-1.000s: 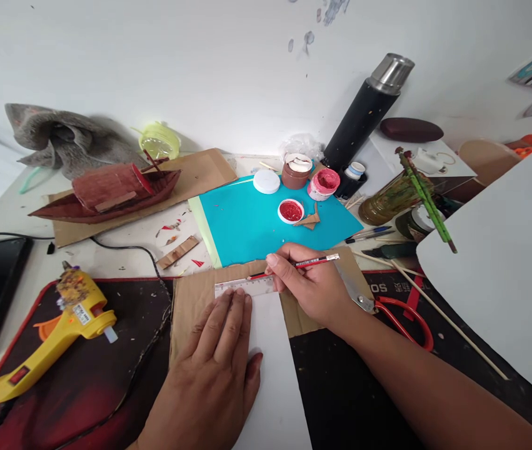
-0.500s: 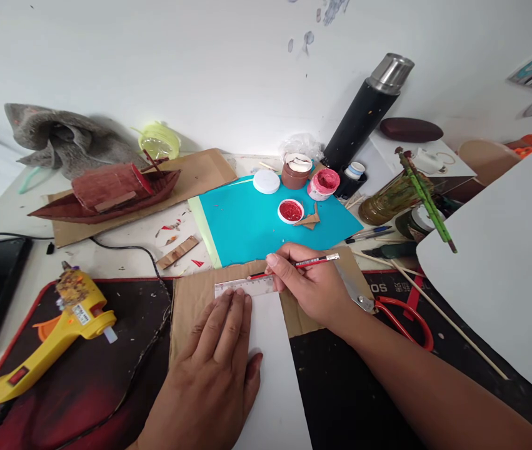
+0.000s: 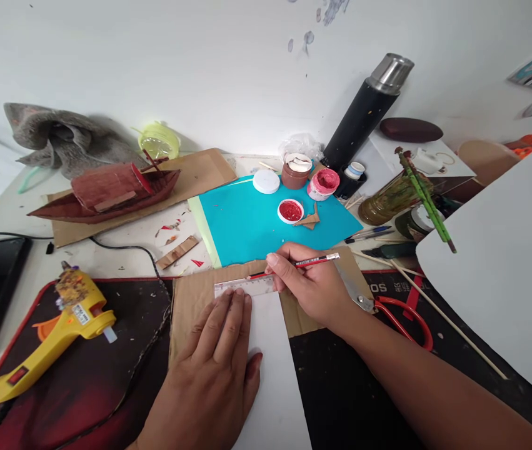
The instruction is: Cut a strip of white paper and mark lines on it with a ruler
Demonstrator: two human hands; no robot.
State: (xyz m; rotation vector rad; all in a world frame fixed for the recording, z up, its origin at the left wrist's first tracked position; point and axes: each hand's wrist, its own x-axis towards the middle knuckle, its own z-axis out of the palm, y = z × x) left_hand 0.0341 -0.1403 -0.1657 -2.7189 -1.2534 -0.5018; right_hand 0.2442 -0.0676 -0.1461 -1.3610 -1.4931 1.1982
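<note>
My left hand (image 3: 219, 356) lies flat with its fingers stretched out, the fingertips pressing on a clear ruler (image 3: 259, 285). Under the ruler is a strip of white paper (image 3: 275, 375), which rests on a piece of brown cardboard (image 3: 190, 284). My right hand (image 3: 307, 281) is closed round a red and black pencil (image 3: 315, 260). The pencil's tip touches down along the ruler's upper edge, and its white eraser end points right. Red-handled scissors (image 3: 404, 322) lie beside my right wrist, their blades partly hidden.
A yellow glue gun (image 3: 73, 319) with its cord lies at left. Behind it a brown model boat (image 3: 106, 194) rests on cardboard. Open paint pots (image 3: 324, 183) stand on a blue sheet (image 3: 242, 219). A black flask (image 3: 362, 119) leans at the wall; white paper (image 3: 504, 269) fills the right.
</note>
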